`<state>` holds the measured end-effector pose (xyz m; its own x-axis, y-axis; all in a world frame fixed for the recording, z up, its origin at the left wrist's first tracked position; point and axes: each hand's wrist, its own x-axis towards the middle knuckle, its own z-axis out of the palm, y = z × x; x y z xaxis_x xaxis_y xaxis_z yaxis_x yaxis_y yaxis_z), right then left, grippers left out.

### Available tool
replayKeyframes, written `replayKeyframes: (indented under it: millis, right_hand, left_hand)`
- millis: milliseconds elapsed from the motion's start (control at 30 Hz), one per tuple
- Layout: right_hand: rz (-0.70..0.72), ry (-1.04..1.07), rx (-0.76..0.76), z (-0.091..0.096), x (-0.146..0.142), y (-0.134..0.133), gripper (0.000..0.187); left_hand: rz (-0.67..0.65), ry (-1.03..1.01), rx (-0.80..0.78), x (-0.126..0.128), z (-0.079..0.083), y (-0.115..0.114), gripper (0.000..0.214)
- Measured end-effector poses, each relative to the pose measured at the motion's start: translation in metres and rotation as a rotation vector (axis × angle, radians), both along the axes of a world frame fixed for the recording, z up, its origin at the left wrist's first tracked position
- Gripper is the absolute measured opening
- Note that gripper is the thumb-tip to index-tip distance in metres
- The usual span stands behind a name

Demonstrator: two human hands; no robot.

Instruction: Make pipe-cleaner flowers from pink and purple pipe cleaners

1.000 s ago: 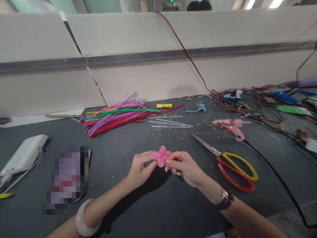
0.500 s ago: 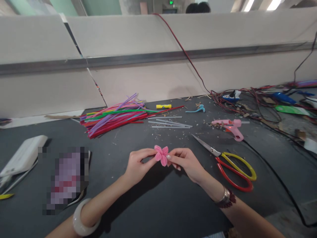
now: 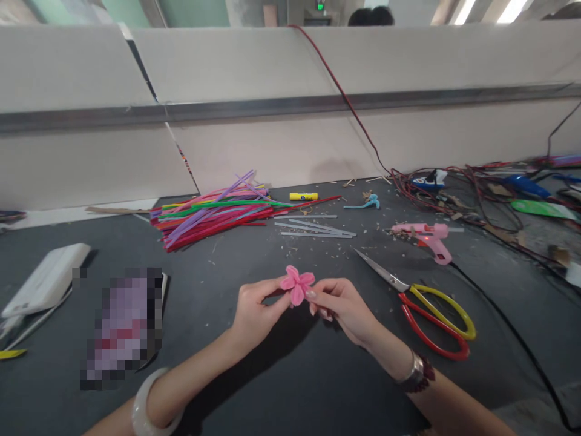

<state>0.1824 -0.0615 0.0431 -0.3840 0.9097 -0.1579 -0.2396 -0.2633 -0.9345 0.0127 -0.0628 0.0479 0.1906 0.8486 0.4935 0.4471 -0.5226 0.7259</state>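
Note:
A pink pipe-cleaner flower (image 3: 297, 284) with several rounded petals is held up over the dark table between my two hands. My left hand (image 3: 261, 306) pinches its left side between thumb and fingers. On the other side, my right hand (image 3: 338, 306) has thumb and fingertips closed on the lower right petal. Parts of the fingertips behind the flower are hidden. To the right of my right hand lie scissors (image 3: 403, 284) with one red and one yellow handle, blades pointing away to the upper left.
A bundle of coloured pipe cleaners (image 3: 209, 212), a yellow glue stick (image 3: 304, 196) and clear glue sticks (image 3: 318, 226) lie farther back. At right are a pink glue gun (image 3: 426, 236) with a black cord and tangled cables. A white power bank (image 3: 48, 278) and a blurred-out object (image 3: 122, 327) lie left.
The flower has turned a little in my fingers, so its petals point differently. Both hands keep their hold. The whole view has shifted slightly.

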Motion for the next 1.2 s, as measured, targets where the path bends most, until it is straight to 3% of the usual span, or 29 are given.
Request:
replayKeyframes:
  millis: [267,633,1200]
  right_hand:
    - [0.017,-0.005,-0.01,-0.002,0.001,0.0,0.024]
    - [-0.03,0.073,0.045,-0.012,-0.006,-0.004,0.014]
    - [0.039,0.017,0.121,-0.005,0.001,0.001,0.015]
  left_hand:
    - [-0.083,0.049,-0.02,-0.002,-0.006,0.003,0.012]
    - [0.0,-0.094,-0.139,0.006,-0.007,-0.009,0.021]
    - [-0.026,-0.129,-0.162,0.002,-0.008,-0.003,0.017]
